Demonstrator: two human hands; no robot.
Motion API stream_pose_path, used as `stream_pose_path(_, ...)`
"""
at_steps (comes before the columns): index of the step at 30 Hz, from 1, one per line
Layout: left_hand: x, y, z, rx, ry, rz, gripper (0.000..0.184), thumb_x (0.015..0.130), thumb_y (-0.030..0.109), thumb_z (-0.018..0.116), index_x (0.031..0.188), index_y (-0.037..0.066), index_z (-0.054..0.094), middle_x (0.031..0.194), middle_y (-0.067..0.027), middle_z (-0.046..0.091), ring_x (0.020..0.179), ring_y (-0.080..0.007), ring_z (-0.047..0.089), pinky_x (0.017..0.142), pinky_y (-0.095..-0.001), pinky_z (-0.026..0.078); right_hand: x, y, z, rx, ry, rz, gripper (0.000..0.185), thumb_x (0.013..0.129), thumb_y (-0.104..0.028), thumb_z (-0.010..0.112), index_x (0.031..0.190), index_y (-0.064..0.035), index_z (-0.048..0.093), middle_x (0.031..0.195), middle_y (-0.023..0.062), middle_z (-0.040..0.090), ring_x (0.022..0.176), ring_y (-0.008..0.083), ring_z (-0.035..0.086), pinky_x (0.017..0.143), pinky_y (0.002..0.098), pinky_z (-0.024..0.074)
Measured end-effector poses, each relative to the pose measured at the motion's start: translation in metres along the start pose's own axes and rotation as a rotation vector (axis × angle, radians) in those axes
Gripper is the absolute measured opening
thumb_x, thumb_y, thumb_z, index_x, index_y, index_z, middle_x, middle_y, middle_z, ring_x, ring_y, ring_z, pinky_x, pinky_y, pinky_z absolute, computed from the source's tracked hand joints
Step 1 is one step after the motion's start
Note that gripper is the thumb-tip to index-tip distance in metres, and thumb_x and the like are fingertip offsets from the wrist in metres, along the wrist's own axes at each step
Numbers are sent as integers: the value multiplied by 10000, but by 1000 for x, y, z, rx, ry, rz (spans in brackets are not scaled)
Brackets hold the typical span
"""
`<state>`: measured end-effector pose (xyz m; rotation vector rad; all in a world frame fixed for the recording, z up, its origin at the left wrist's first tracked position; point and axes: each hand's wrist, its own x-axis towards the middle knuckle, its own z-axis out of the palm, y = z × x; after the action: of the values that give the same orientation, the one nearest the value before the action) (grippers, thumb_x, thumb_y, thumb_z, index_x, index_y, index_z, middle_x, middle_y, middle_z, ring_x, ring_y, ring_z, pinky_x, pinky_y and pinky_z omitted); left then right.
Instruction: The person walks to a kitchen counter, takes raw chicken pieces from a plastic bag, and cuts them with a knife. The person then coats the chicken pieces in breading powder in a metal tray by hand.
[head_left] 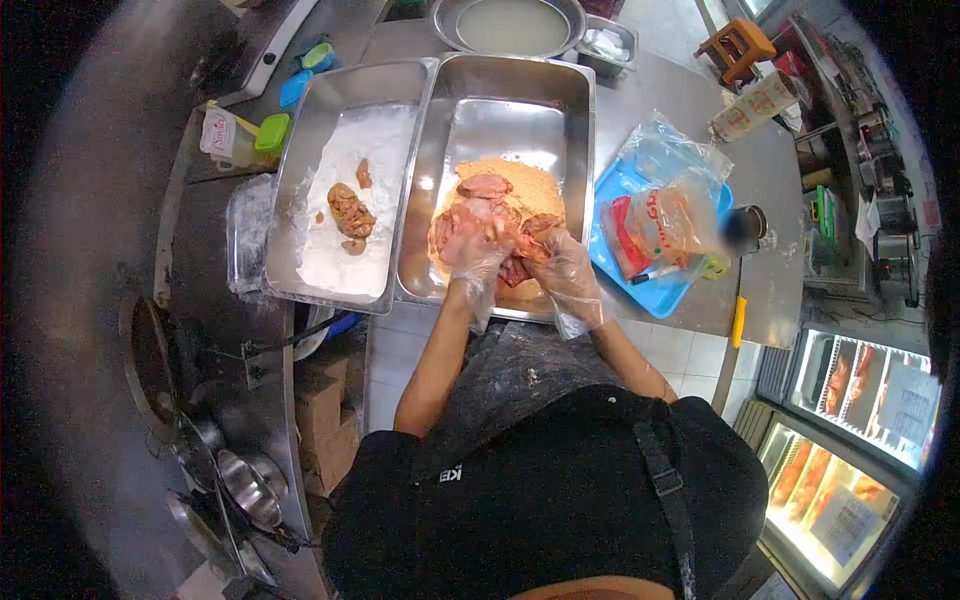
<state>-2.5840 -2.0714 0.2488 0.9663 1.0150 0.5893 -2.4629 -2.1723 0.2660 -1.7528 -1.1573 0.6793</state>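
Observation:
Both my hands wear clear plastic gloves and meet over the front part of a deep steel pan (590, 120). My left hand (480, 258) has its fingers curled on a piece of raw meat (522, 245), which looks like chicken. Gripping the same piece from the other side is my right hand (562, 268); its fingertips are partly hidden. More raw meat (485, 187) lies just beyond, on a bed of orange-tinted powder (540, 180). Beside it, a second steel pan (285, 200) holds white flour (335, 265) with a clump of brownish coated pieces (351, 212).
On the right sits a blue tray (660, 298) with plastic bags (670, 225) and a marker. A large steel bowl of cloudy liquid (510, 25) stands behind the pans. Lidded tubs (228, 137) are at left. A yellow-handled tool (739, 322) lies by the right table edge.

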Motion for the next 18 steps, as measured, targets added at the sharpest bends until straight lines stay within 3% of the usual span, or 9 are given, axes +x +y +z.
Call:
stream_pose_path(2, 6, 2, 1, 322, 15, -157, 230, 804, 129, 650, 987, 41, 542, 645, -10, 537, 436, -105, 472, 361, -230, 395, -2, -9, -1, 59, 23, -6, 173, 785, -92, 674, 876, -5, 556, 764, 67, 604, 697, 85, 539, 595, 253, 470)
stream_pose_path(6, 4, -5, -4, 146, 69, 21, 238, 815, 136, 637, 1001, 28, 535, 645, -7, 530, 397, -111, 443, 331, -244, 382, -4, 6, 5, 157, 46, -45, 179, 784, -66, 671, 908, -20, 550, 819, 55, 611, 749, 88, 548, 637, 247, 476)
stream_pose_path(9, 3, -10, -8, 67, 95, 58, 322, 862, 190, 579, 1153, 66, 519, 894, -92, 587, 529, -143, 563, 406, -244, 455, -4, 21, 8, 258, 32, 34, 202, 780, -36, 666, 941, -15, 546, 881, 48, 610, 803, 94, 556, 683, 239, 479)
stream_pose_path(12, -6, 11, 6, -35, 267, 41, 315, 882, 185, 554, 1158, 37, 522, 905, -57, 582, 647, -121, 567, 481, -236, 474, -3, 21, 5, 370, 3, 123, 233, 770, -35, 669, 973, -7, 556, 918, 48, 605, 819, 99, 555, 694, 240, 474)
stream_pose_path(14, -4, 17, 7, 45, 367, 156, 184, 847, 122, 592, 998, 23, 558, 777, -20, 539, 596, -113, 501, 459, -247, 420, -2, 15, 0, 421, 7, 121, 251, 763, -48, 674, 987, -2, 570, 920, 51, 603, 807, 101, 552, 681, 244, 469)
stream_pose_path(18, 51, -47, -31, 4, 225, 312, 193, 856, 127, 573, 1013, 14, 557, 837, -32, 543, 710, -128, 522, 608, -231, 452, 0, 6, -3, 679, -48, 169, 267, 764, -6, 664, 1006, -9, 550, 961, 49, 596, 858, 114, 561, 740, 249, 485)
